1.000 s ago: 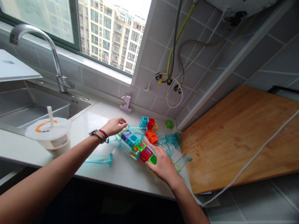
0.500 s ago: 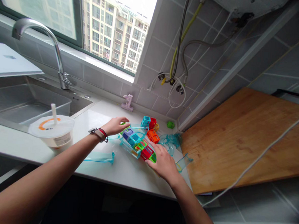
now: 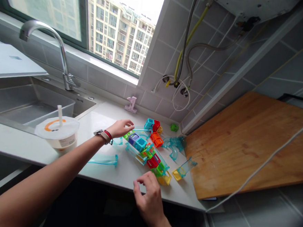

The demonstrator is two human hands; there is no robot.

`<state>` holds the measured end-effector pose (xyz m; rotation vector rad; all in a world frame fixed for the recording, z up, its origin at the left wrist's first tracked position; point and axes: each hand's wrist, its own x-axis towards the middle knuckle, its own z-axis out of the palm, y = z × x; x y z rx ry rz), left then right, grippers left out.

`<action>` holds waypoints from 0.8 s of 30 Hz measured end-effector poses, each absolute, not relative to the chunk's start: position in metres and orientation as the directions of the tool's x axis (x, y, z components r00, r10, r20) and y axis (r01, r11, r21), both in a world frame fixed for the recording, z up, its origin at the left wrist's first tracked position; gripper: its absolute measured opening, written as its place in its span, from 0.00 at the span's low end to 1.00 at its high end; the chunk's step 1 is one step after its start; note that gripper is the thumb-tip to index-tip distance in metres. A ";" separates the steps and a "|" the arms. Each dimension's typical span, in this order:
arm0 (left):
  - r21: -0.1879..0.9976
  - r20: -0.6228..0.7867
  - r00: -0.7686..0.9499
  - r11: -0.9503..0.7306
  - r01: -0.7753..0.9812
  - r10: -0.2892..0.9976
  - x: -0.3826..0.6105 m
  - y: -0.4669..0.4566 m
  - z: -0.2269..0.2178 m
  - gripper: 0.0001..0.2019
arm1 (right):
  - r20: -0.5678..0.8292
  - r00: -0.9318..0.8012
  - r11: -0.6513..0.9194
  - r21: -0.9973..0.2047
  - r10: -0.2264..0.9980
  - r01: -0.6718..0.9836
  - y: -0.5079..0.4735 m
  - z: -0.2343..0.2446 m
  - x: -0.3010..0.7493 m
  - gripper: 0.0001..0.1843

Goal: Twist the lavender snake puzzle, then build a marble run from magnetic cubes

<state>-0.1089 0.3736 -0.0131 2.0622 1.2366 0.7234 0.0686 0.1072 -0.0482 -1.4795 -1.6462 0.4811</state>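
Note:
My left hand is at the far left end of a row of joined coloured magnetic blocks, fingers apart and slightly bent. Its fingertips are close to the green end block and a thin clear blue strip; whether they touch is unclear. My right hand is in front of the row by the counter edge, fingers curled and thumb apart, with nothing visible in it. Clear blue track pieces lie along the row. A yellow block forms its near end.
An orange block, a light-blue block and curved tracks lie behind the row. A straight track is at left. A lidded drink cup stands by the sink. A wooden board leans at right.
My right hand has come off the near end of the block row and moved down toward me, uncovering a clear track and yellow blocks. My left hand stays by the far end.

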 end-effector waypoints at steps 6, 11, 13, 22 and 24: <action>0.738 0.155 0.417 -0.386 0.553 0.895 -0.106 0.374 -0.009 0.23 | -0.435 0.020 -0.342 -0.736 0.900 -0.584 0.144 -0.073 0.026 0.23; 0.736 0.162 0.424 -0.395 0.550 0.891 -0.104 0.374 -0.006 0.24 | -0.567 0.106 -0.226 -0.485 0.817 -0.845 0.201 -0.069 0.006 0.15; 0.738 0.165 0.428 -0.399 0.545 0.889 -0.103 0.374 -0.006 0.23 | -0.594 0.147 -0.182 -0.458 0.791 -0.870 0.214 -0.069 0.002 0.14; 0.741 0.158 0.426 -0.392 0.545 0.891 -0.099 0.373 -0.002 0.24 | -0.622 0.196 -0.130 -0.439 0.758 -0.889 0.224 -0.077 -0.004 0.10; 0.739 0.156 0.428 -0.393 0.547 0.890 -0.098 0.373 -0.002 0.24 | -0.602 0.175 -0.134 -0.433 0.779 -0.892 0.223 -0.076 -0.003 0.11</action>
